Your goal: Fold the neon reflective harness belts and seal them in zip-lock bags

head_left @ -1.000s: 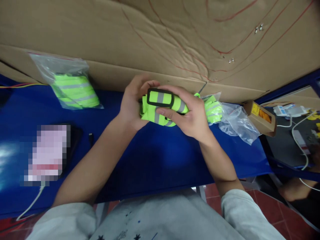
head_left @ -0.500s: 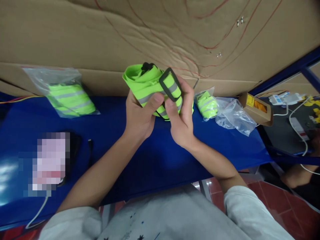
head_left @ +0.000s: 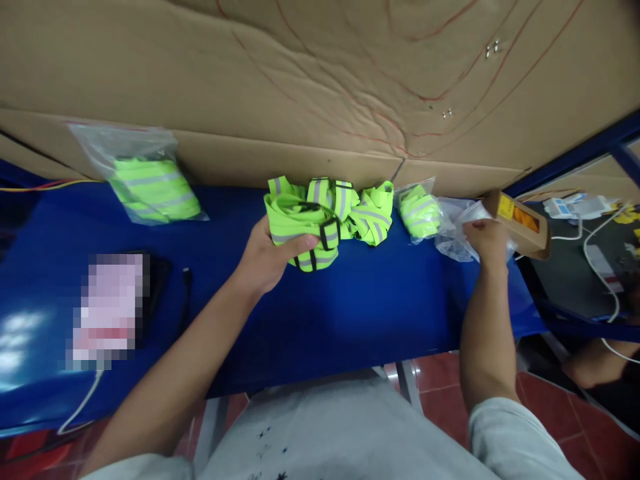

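Observation:
My left hand [head_left: 267,257] is closed around a rolled neon-yellow reflective strap [head_left: 290,230] with grey stripes and black buckles, held above the table's middle. Behind and right of it, more reflective straps [head_left: 373,213] lie in loose bundles. Out to the right, my right hand [head_left: 485,240] is on the clear plastic bags [head_left: 453,230], its fingers closed on the film. Between the loose straps and those bags sits a small bagged strap [head_left: 420,210]. At the left lies a larger zip bag [head_left: 155,190] with a folded strap inside.
A brown cardboard box [head_left: 520,223] with a yellow label stands right of the bags. On the left of the blue table [head_left: 350,320] are a blurred-out phone [head_left: 110,307] and a black cable [head_left: 187,293]. Cardboard [head_left: 300,80] walls the back. Another person's arm [head_left: 595,363] shows at far right.
My right hand has let go of the rolled strap and moved right to the plastic bags. My left hand keeps the roll, now lower, and the loose straps behind it have come into view.

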Demonstrator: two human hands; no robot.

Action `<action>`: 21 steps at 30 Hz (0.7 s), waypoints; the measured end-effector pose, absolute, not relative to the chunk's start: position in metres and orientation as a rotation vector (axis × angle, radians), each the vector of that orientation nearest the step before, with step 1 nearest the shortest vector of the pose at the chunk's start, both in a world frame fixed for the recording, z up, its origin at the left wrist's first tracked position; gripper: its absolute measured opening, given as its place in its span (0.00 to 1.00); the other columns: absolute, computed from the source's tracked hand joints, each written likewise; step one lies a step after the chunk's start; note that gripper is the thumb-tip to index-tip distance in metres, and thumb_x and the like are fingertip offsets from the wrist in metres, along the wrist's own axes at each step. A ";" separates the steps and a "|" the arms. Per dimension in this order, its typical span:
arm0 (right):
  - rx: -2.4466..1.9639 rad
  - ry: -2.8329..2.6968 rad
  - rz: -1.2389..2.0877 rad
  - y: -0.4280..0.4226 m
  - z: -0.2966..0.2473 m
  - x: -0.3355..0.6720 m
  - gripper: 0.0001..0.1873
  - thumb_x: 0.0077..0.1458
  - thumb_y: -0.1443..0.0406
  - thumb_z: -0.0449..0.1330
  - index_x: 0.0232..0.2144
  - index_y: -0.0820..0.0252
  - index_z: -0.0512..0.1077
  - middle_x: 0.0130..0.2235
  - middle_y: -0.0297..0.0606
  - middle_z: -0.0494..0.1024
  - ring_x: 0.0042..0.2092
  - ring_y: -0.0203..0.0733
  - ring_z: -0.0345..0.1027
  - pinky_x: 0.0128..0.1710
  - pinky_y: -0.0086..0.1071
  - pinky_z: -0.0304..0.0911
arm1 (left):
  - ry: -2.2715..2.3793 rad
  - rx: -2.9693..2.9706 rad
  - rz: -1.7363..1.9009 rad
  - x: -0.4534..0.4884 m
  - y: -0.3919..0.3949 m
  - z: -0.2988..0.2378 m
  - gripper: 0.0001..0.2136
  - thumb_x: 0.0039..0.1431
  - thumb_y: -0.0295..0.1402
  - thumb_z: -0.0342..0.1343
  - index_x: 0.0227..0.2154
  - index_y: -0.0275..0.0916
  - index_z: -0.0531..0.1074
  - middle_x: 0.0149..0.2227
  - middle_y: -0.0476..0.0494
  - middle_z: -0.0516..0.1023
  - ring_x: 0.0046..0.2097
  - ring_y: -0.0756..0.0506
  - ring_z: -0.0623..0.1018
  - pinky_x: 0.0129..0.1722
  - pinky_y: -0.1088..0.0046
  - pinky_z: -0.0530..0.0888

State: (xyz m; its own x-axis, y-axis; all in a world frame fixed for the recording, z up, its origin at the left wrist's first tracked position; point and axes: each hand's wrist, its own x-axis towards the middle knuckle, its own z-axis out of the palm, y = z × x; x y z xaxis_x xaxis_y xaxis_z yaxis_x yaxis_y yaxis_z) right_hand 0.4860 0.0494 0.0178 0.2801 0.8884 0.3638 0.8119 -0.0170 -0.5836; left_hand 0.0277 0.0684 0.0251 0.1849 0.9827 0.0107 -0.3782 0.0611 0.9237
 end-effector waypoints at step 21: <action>-1.135 -2.330 0.007 0.020 0.030 0.260 0.08 0.69 0.68 0.59 0.47 0.58 0.78 0.45 0.41 0.83 0.47 0.44 0.77 0.48 0.39 0.69 | 0.787 1.077 0.570 0.039 0.040 -0.003 0.33 0.43 0.38 0.78 0.53 0.39 0.75 0.49 0.42 0.83 0.52 0.38 0.81 0.55 0.59 0.77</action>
State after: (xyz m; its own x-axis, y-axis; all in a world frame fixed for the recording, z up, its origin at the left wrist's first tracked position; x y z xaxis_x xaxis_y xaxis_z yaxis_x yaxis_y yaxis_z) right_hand 0.2598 0.0197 0.0297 -0.4977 0.7306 0.4674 0.7276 0.6450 -0.2335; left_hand 0.0390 0.0398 -0.0035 0.6053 0.7445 -0.2817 -0.0358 0.3790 0.9247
